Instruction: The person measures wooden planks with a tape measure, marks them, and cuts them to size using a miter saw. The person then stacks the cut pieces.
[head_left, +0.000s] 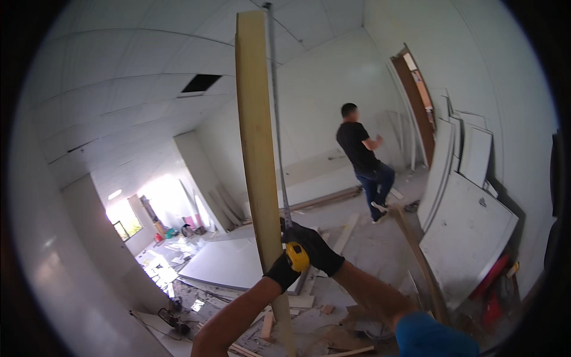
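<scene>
One long, smooth, yellowish wooden board stands nearly upright. At its right edge, one yellow tape measure, gripped by the black-gloved left hand, has its blade running up alongside. The right hand is right of the board, its grip unclear.

White panels, leaning against the right wall. Door frame, brown. One person, black shirt, blue trousers.
</scene>
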{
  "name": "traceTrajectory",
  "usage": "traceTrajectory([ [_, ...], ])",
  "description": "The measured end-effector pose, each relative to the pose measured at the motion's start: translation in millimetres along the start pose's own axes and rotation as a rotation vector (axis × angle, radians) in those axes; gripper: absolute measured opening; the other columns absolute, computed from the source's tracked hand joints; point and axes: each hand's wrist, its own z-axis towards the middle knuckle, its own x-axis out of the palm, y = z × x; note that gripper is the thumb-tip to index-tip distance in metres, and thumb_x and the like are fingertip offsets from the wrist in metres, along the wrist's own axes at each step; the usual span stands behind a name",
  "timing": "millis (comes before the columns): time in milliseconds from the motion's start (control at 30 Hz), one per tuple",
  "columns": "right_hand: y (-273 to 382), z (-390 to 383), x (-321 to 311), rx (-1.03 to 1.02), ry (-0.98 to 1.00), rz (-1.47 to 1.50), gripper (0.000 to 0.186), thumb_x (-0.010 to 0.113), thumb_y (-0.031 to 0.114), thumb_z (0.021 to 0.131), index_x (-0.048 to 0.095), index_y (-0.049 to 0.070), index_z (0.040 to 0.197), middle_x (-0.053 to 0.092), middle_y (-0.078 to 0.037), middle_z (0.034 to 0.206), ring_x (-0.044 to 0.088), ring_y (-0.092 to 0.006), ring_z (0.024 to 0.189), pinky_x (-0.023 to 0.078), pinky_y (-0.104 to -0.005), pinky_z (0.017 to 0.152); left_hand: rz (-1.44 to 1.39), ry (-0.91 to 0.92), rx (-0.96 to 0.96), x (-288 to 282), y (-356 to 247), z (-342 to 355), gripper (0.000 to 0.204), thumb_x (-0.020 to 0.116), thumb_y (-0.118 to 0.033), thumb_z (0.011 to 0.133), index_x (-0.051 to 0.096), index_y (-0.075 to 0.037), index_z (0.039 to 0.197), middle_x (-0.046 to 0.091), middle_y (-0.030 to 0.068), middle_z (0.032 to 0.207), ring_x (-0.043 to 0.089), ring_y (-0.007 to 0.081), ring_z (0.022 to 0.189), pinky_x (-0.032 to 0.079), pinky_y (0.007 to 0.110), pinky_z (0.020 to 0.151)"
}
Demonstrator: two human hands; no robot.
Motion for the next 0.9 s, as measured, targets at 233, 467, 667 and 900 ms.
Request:
traceTrajectory([
  [233, 19.0, -10.8, -37.9, 0.083, -0.147, 0.039, 0.026, 0.046, 0.024, 0.094, 0.058, 0.001, 0.094, 0.056, -0.005, 0.091, 0.057, -0.0137, 0.081, 0.047, -0.0271, 0.073, 0.127, 0.237, 0.019, 23.8, -51.9, 17.7, 0.011, 0.057, -0.002, 0.076, 0.058, 0.0, 0.087, 0.059, 0.0129, 0.085, 0.058, 0.0273, 0.083, 0.047, 0.036, 0.07],
  [467, 28.2, -54.7, -65.2, 0.059, -0.341, -0.051, 0.029, 0.047, 0.027, 0.096, 0.057, 0.002, 0.108, 0.061, -0.008, 0.097, 0.061, -0.0157, 0.084, 0.051, -0.0294, 0.073, -0.005, -0.375, -0.164, 41.8, -91.2, -67.5, 0.056, 0.075, -0.027, 0.073, 0.053, -0.001, 0.118, 0.056, 0.0167, 0.115, 0.054, 0.0338, 0.106, 0.045, 0.04, 0.09],
  [667, 49.3, -46.8, -37.9, -0.145, -0.371, -0.12, 0.027, 0.047, 0.027, 0.097, 0.058, 0.005, 0.108, 0.064, -0.007, 0.096, 0.064, -0.0158, 0.084, 0.055, -0.0292, 0.071, -0.463, -0.271, -0.485, 140.7, -23.3, -145.6, 0.052, 0.071, -0.033, 0.077, 0.053, -0.003, 0.117, 0.059, 0.0187, 0.11, 0.059, 0.0325, 0.098, 0.047, 0.037, 0.079],
  [900, 53.4, -16.1, -1.9, -0.062, -0.319, 0.089, 0.03, 0.044, 0.031, 0.097, 0.057, 0.004, 0.103, 0.061, -0.006, 0.096, 0.062, -0.0174, 0.083, 0.053, -0.0276, 0.07, -0.599, -0.331, -0.65, 154.7, 4.5, -177.9, 0.027, 0.063, -0.029, 0.085, 0.059, -0.003, 0.089, 0.061, 0.0175, 0.073, 0.06, 0.0307, 0.064, 0.046, 0.036, 0.057],
])
